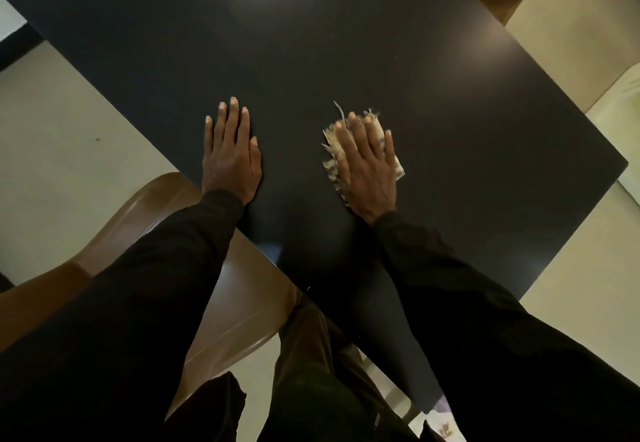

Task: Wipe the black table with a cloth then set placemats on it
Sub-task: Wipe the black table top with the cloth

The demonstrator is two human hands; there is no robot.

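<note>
The left hand (231, 154) lies flat, fingers straight, on the matte black square table (346, 43) near its near-left edge. The right hand (369, 168) presses the frayed beige folded cloth (331, 145) mid-table with straight fingers. With no grip, the cloth could slip out mid-stroke, leaving patches unwiped. No placemats in view.

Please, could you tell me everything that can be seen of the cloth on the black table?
The cloth is beige with darker marks and looks like coarse woven fabric. Its edges are frayed, with loose threads sticking out at the far end and along the left side. It lies flat on the black table. The right hand presses on it with straight fingers covering most of it, so its middle is hidden.
</note>
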